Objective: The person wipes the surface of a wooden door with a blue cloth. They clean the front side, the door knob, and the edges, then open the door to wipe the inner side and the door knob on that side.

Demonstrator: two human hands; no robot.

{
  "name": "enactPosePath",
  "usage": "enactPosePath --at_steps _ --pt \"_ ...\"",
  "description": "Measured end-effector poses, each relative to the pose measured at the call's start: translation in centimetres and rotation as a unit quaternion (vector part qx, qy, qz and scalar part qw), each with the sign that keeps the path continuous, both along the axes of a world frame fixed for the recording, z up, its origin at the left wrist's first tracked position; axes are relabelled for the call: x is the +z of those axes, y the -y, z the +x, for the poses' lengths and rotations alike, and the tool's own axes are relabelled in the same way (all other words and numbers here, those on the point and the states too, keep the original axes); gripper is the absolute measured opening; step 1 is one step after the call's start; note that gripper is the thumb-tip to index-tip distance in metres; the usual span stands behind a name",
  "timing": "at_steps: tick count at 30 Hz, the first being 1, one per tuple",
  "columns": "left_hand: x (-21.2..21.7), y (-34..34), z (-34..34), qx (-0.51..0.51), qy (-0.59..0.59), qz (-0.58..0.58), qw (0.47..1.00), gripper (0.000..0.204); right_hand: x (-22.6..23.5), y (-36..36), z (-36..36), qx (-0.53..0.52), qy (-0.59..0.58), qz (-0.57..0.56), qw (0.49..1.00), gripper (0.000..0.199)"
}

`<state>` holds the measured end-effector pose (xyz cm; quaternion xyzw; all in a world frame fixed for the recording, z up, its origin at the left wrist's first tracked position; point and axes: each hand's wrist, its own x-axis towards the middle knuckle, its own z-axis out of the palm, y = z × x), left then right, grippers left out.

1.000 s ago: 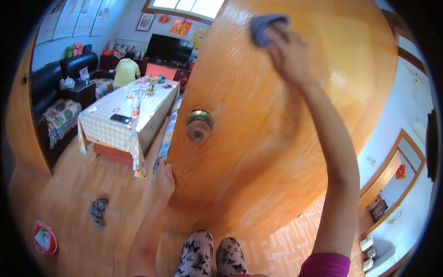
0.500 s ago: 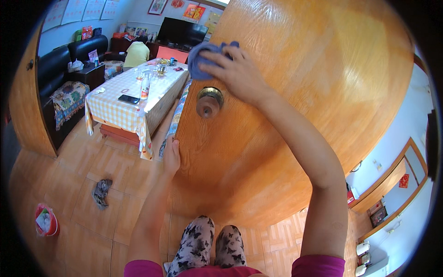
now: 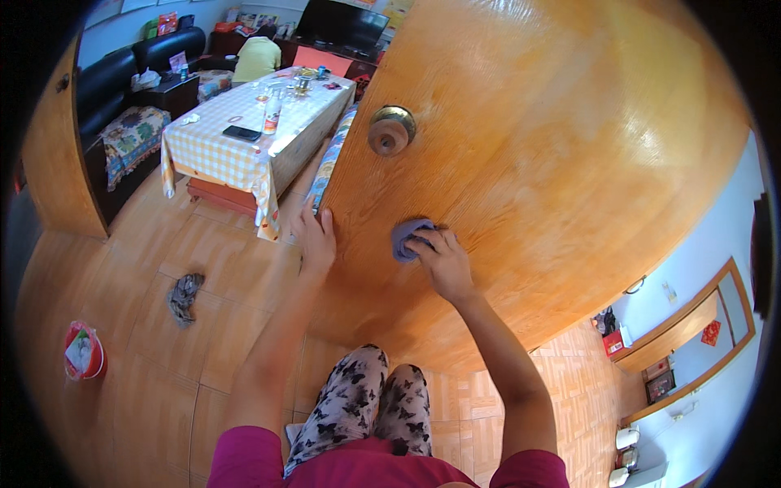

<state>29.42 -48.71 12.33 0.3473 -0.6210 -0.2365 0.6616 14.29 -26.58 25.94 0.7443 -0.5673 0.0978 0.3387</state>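
A wooden door (image 3: pixel 529 146) stands ajar in front of me, its round knob (image 3: pixel 392 132) near the left edge. Below the knob, my right hand (image 3: pixel 446 262) presses a bunched blue-purple cloth (image 3: pixel 404 241) flat against the door's face, fingers closed over it. Lower along the same edge, my left hand (image 3: pixel 316 244) grips the door, its thumb on the near side. Its other fingers are partly hidden at the edge.
At the left, a table (image 3: pixel 215 167) with a checked cloth holds a bottle (image 3: pixel 272 115) and a phone (image 3: pixel 242 132). A grey rag (image 3: pixel 185 299) and a red bin (image 3: pixel 85 351) are on the tiled floor. Beyond, a person in yellow (image 3: pixel 257 58) is near a black sofa (image 3: pixel 102 102).
My right hand has brought the cloth down from above the knob to below it on the door. The view has tilted and shifted slightly; my left hand remains at the door's edge.
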Motion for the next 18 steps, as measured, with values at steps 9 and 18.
enactPosePath --at_steps 9,18 --pt "2.4 -12.1 3.6 -0.430 -0.387 0.279 0.767 0.039 1.7 2.9 9.4 0.088 0.121 0.126 0.981 0.046" --pt "19.6 -0.9 6.1 -0.423 -0.387 0.056 0.817 0.052 12.2 11.6 7.1 0.112 0.071 -0.184 0.974 0.058"
